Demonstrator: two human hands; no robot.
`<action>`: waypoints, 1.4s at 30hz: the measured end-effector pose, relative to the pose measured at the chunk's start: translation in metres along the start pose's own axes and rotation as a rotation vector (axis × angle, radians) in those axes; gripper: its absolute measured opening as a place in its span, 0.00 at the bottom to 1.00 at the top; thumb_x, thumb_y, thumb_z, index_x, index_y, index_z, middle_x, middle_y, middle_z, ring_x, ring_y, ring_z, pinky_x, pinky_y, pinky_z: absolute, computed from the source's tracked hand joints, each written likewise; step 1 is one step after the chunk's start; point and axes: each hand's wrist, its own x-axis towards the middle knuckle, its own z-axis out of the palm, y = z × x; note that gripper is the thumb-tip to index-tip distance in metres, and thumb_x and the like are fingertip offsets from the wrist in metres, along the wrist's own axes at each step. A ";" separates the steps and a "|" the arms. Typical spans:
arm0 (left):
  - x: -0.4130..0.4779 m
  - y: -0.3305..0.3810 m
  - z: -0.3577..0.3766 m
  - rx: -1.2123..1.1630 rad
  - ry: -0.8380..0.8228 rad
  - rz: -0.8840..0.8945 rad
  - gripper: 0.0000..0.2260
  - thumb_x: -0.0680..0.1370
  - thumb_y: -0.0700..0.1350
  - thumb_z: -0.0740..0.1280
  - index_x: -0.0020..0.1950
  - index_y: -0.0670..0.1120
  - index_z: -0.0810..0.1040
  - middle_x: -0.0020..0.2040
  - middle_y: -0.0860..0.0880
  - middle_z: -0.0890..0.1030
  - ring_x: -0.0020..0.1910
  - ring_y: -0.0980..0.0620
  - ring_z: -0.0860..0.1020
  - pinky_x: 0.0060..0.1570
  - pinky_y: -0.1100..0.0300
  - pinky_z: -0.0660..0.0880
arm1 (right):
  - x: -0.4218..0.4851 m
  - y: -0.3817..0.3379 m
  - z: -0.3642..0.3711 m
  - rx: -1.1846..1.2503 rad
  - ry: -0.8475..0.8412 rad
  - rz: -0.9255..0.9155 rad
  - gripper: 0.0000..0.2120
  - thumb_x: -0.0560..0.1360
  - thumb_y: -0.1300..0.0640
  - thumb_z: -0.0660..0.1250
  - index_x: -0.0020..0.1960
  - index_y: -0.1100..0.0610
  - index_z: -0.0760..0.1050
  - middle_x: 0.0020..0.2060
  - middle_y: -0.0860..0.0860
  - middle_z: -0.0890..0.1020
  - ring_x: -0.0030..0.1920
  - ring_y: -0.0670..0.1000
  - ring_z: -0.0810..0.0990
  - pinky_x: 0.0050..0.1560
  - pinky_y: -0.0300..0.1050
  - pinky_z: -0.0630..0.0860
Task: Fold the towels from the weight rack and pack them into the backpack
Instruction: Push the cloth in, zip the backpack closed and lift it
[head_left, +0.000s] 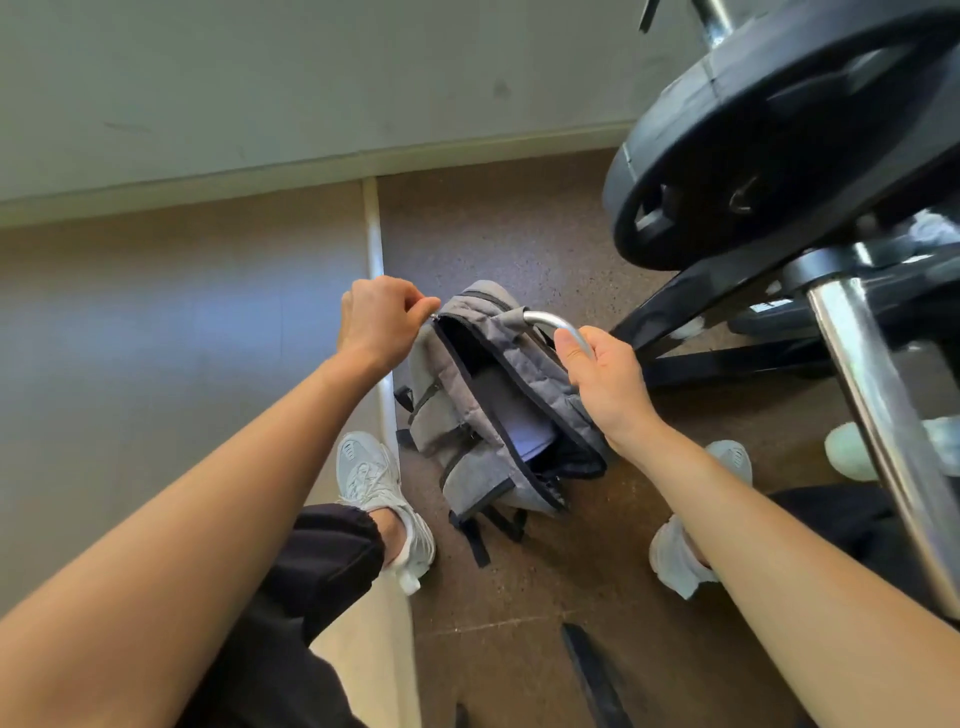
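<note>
Left hand (382, 317) pinches zipper pull (432, 315); right hand (605, 374) clamps handle (545, 318) of backpack (447, 415). We judge: hold handle taut, draw zipper steadily, towel (519, 431) tucked clear.

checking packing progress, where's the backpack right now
Head view, centre: the grey backpack is held by the left hand and right hand, left of the weight rack.

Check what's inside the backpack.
The backpack is unzipped, the left hand pinching the zipper and the right hand gripping the handle. Inside, a pale folded towel shows against dark lining. Anything under it, and the bottom, is hidden.
</note>
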 end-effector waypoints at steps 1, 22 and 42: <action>-0.004 0.004 0.002 0.003 -0.010 0.035 0.14 0.81 0.53 0.70 0.46 0.44 0.87 0.42 0.45 0.86 0.43 0.42 0.79 0.46 0.54 0.69 | 0.000 -0.001 -0.001 0.013 -0.015 -0.003 0.23 0.82 0.47 0.63 0.39 0.66 0.69 0.31 0.55 0.69 0.31 0.50 0.66 0.32 0.46 0.65; -0.004 -0.012 0.011 -0.097 -0.136 0.050 0.08 0.80 0.48 0.70 0.50 0.46 0.87 0.46 0.48 0.87 0.45 0.48 0.81 0.46 0.57 0.72 | 0.009 -0.038 0.016 -0.345 0.218 -0.504 0.07 0.72 0.64 0.74 0.49 0.58 0.83 0.43 0.53 0.77 0.40 0.49 0.74 0.44 0.43 0.74; 0.034 -0.048 -0.002 -0.460 -0.281 0.028 0.13 0.73 0.33 0.67 0.51 0.48 0.84 0.49 0.51 0.85 0.49 0.53 0.82 0.47 0.61 0.77 | 0.130 -0.074 0.094 -0.845 -0.451 -0.364 0.02 0.73 0.58 0.74 0.43 0.51 0.83 0.43 0.51 0.84 0.48 0.53 0.82 0.52 0.48 0.79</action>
